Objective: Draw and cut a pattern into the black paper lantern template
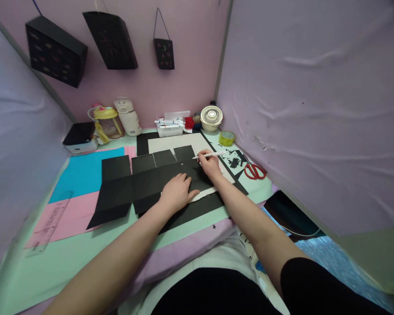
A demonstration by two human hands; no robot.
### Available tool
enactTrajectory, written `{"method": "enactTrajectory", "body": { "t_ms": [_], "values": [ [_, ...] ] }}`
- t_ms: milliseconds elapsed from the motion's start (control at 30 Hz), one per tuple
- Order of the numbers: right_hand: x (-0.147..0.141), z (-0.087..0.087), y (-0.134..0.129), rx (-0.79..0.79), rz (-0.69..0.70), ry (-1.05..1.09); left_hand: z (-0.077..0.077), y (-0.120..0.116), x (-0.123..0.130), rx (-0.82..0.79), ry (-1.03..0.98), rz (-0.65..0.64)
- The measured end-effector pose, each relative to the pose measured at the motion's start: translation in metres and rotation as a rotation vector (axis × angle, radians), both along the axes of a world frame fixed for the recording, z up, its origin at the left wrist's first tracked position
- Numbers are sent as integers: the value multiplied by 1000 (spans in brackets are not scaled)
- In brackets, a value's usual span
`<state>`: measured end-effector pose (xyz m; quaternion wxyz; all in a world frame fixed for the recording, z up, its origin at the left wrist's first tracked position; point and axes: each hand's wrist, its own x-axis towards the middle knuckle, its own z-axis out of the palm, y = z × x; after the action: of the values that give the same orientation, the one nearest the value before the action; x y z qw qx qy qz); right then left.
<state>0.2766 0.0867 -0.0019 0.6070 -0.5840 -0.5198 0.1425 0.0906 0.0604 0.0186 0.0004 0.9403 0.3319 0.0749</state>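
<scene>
A black paper sheet [151, 179], creased and slit into flaps along its edges, lies unfolded across the table. My left hand [177, 192] rests on it with fingers stretched out and thumb apart. My right hand [210, 165] grips a white pen [213, 154], its tip low over the right part of the black sheet. A small pale spot shows on the paper left of the tip. Under the black sheet lie a white board [200, 141] and a larger black sheet [197, 215].
Red-handled scissors [255, 171], black scraps [234, 162] and yellow-green tape [226, 138] are on the right. Blue paper [82, 173], pink paper [75, 216] and a clear ruler [51, 223] lie left. Behind stand a marker box [170, 130], a lidded bowl [211, 118] and bottles [128, 118]. Black lanterns [164, 54] hang above.
</scene>
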Motion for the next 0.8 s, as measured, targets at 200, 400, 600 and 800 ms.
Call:
{"method": "enactTrajectory", "body": {
  "t_ms": [200, 400, 600, 800],
  "values": [
    [0, 0, 3, -94, 54, -33, 1, -1, 0, 15, 6, -7],
    [-3, 2, -1, -182, 59, -75, 3, -1, 1, 23, 28, -22],
    [-7, 7, -5, -263, 116, -101, 4, -2, 1, 20, 25, -14],
    [-6, 5, -4, -266, 129, -91, 2, -1, 1, 11, 17, -13]
  ]
}}
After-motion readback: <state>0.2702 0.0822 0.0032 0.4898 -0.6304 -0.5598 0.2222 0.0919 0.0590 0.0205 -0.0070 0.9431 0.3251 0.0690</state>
